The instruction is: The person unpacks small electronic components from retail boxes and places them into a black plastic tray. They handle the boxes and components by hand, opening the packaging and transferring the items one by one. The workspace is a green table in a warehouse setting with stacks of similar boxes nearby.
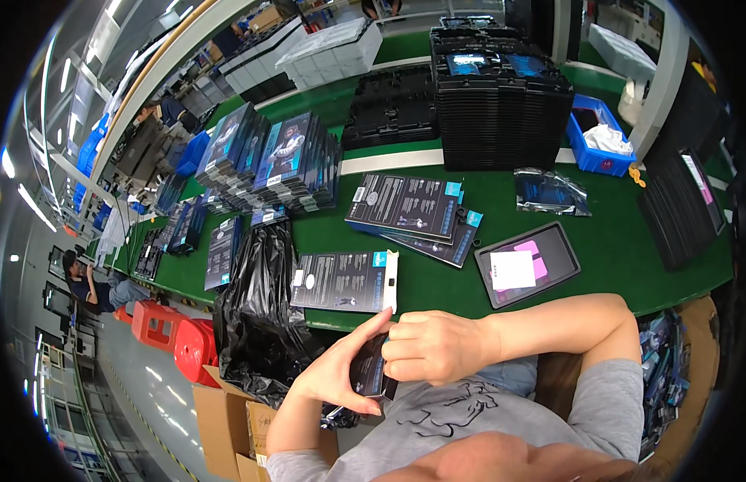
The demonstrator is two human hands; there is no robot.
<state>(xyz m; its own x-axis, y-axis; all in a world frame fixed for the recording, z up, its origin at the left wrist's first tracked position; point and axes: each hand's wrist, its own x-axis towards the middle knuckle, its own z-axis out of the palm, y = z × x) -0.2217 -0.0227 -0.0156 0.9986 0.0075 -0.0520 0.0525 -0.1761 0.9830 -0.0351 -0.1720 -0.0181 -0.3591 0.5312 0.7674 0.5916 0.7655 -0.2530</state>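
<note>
"What sort of room is it?"

"A bright workshop, with a long green table (614, 249) running across. At far left there's a seated person (92, 287), then red stools (195, 349) on the grey floor. A black plastic bag (260, 281) hangs over the table's near edge, with stacked printed boxes (285, 157) behind it."

"And the hands?"

"The left hand (329, 373) comes next, its digits spread and gripping a small dark box (366, 365) from opposite sides. That box is just off the table's near edge, before the person's chest."

"What about the right?"

"The right hand (437, 345) is curled up, knuckles against the box's right side. I can't tell whether its hidden fingertips pinch anything."

"Further right?"

"A tall pile of black trays (501, 120), then a shallow black tray (559, 245) with a white card (513, 270) in it. Beyond, a blue bin (602, 163) holds white cloth (606, 138)."
</note>
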